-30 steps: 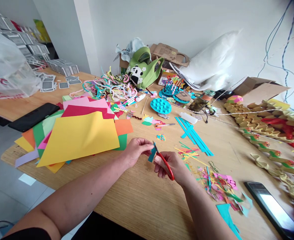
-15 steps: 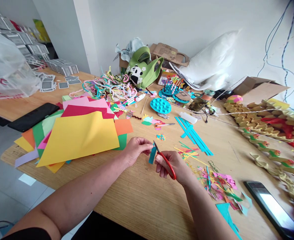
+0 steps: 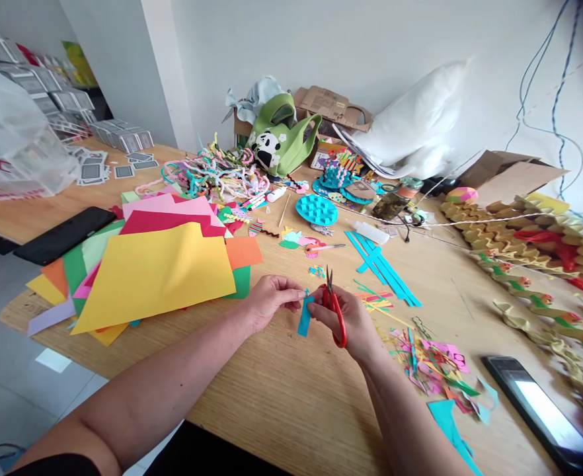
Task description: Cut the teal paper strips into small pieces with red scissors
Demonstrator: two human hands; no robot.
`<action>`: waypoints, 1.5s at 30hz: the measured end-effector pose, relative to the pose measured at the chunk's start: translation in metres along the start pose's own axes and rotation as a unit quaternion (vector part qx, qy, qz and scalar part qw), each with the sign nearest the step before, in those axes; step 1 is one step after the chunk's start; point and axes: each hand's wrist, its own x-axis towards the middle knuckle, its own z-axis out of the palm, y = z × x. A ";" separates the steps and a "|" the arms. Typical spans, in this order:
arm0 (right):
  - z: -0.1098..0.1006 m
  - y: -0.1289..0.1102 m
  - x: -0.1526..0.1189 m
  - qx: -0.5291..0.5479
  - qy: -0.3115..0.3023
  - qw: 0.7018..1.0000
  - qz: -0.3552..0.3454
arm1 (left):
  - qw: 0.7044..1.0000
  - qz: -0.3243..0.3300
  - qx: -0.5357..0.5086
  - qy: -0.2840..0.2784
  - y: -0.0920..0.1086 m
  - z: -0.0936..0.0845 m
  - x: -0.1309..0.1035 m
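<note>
Fingers of your left hand (image 3: 274, 302) pinch top of blue strip (image 3: 304, 320); your right hand (image 3: 357, 324) grasps red-handled scissors (image 3: 334, 303) right of strip. Wooden table (image 3: 252, 387) below strip. Left of strip, yellow sheet (image 3: 160, 281); right, paper scraps (image 3: 453, 354), lit phone (image 3: 537, 403); beyond, green bag (image 3: 293, 147), pale wall (image 3: 296, 46).

- Left forearm (image 3: 172, 377) slants inward from a bent left elbow (image 3: 96, 433).
- Left hand (image 3: 272, 301): back upward, left thumb (image 3: 291, 294) and fingertips drawn together in a pinch.
- Right forearm (image 3: 403, 410) angles forward and inward from the lower right.
- Right hand (image 3: 348, 324): fingers curled in a grip, right thumb (image 3: 321, 314) pointing toward the left fingertips, just beside them.
</note>
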 end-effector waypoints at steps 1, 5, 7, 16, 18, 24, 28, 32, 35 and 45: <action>-0.002 0.000 0.000 -0.001 -0.005 1.000 0.011 | 1.000 0.004 0.004 0.006 0.000 0.000 0.000; -0.011 0.001 0.000 -0.084 -0.091 0.990 0.072 | 0.999 0.017 0.006 0.035 0.001 -0.001 0.002; -0.015 0.001 -0.001 -0.127 -0.157 0.975 0.091 | 0.999 0.016 0.006 0.037 0.002 -0.001 0.002; -0.019 -0.008 0.000 -0.069 -0.041 0.995 0.064 | 0.999 0.022 0.037 0.030 0.002 -0.001 0.001; -0.015 -0.007 0.000 -0.038 0.005 0.999 0.024 | 0.998 0.021 0.047 0.029 0.000 0.000 0.001; 0.001 -0.005 -0.004 -0.048 0.099 0.990 -0.087 | 0.997 0.015 0.072 0.018 -0.002 0.003 -0.001; 0.007 -0.003 -0.006 -0.134 0.120 0.971 -0.157 | 0.997 0.006 0.070 0.030 -0.002 0.004 -0.001; 0.010 0.000 -0.005 -0.169 0.132 0.960 -0.179 | 0.998 0.001 0.060 0.027 -0.003 0.004 -0.001; 0.012 0.002 -0.006 -0.182 0.136 0.956 -0.187 | 0.998 0.000 0.058 0.020 -0.003 0.003 -0.002; 0.012 -0.002 -0.005 -0.076 0.163 0.979 -0.097 | 0.995 0.009 0.096 0.015 -0.002 0.004 -0.002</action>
